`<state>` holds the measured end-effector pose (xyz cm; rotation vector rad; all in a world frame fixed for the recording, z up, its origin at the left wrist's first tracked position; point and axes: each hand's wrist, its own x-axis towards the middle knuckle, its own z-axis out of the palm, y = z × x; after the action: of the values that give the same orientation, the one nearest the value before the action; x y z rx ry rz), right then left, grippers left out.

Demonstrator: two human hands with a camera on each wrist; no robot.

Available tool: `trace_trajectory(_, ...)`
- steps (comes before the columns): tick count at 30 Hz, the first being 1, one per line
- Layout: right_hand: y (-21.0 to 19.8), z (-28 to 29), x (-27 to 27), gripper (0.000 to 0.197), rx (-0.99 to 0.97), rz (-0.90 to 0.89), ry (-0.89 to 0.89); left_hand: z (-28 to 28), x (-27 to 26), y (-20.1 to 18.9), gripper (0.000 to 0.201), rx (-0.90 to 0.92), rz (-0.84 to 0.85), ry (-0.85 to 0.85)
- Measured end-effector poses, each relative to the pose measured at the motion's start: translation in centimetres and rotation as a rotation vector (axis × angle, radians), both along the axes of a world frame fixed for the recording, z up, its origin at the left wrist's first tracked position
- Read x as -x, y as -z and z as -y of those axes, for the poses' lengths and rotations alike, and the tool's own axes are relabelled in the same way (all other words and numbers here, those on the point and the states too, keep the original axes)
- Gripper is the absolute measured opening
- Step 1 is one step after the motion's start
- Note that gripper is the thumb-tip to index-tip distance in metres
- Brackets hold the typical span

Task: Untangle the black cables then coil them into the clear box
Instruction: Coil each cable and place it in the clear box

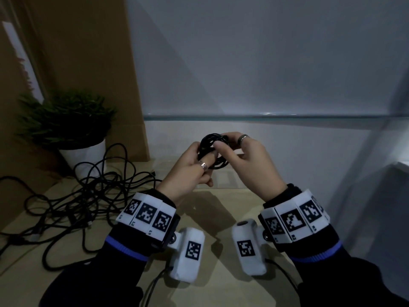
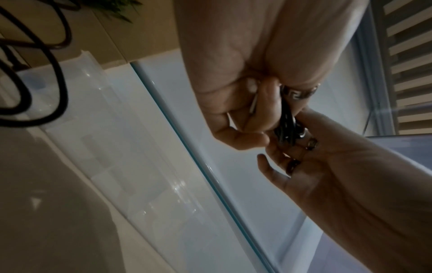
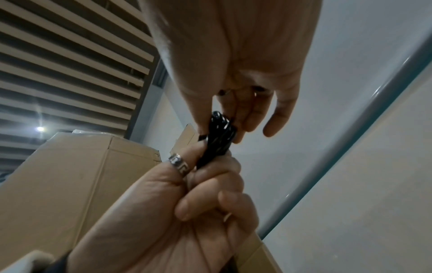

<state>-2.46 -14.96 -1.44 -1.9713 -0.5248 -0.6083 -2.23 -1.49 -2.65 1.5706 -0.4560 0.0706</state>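
A small coil of black cable (image 1: 213, 139) is held up between both hands above the table. My left hand (image 1: 204, 158) grips its lower left side, fingers curled round the strands. My right hand (image 1: 224, 144) pinches the coil's right side with thumb and fingers. In the left wrist view the coil (image 2: 286, 127) shows edge-on between the two hands. The right wrist view shows the coil (image 3: 219, 133) the same way. A tangle of loose black cables (image 1: 88, 196) lies on the table to the left. The clear box (image 2: 98, 103) stands against the wall.
A green plant in a white pot (image 1: 84, 151) stands at the back left, behind the tangle. A tall cardboard box (image 1: 88, 63) rises behind it. A pale wall with a glass ledge (image 1: 265, 117) closes the back.
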Motion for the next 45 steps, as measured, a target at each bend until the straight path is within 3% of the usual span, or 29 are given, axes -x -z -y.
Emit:
trace_trajectory(2,-0.2,0.1,0.2,0.021,-0.048,0.056,-0.004,0.2,0.3,0.0,0.022,-0.024,0.051,0.015)
trace_trajectory(5,-0.1,0.1,0.4,0.037,-0.055,0.144,-0.024,0.2,0.4,0.0,0.026,-0.035,0.075,-0.016)
trace_trajectory(9,0.2,0.3,0.4,0.024,0.099,0.249,-0.033,0.1,0.4,-0.1,0.024,-0.043,0.089,-0.009)
trace_trajectory(14,0.1,0.5,0.4,0.036,0.132,0.213,-0.075,-0.3,0.3,-0.1,0.026,-0.036,0.075,0.022)
trace_trajectory(24,-0.3,0.5,0.7,0.019,0.267,0.265,0.004,-1.2,0.1,-0.3,0.029,-0.068,0.091,0.07)
trace_trajectory(31,-0.1,-0.5,0.7,0.014,0.293,0.649,0.197,-0.9,0.3,-0.7,0.019,0.116,-0.095,0.015)
trace_trajectory(34,0.0,-0.7,0.8,0.014,0.265,0.563,0.147,-0.9,0.5,-1.1,0.017,0.217,-0.112,0.074)
trace_trajectory(39,-0.2,-0.5,1.2,0.007,0.192,0.166,0.029,-1.5,0.5,-1.3,0.023,0.398,-0.152,0.166)
trace_trajectory(42,0.2,-0.9,1.3,0.003,0.25,0.116,-0.001,-0.6,0.6,-1.0,0.02,0.349,-0.135,0.083)
trace_trajectory(45,0.7,-1.3,1.1,0.014,0.331,0.102,0.008,0.3,0.6,-0.7,0.028,0.345,-0.113,-0.01)
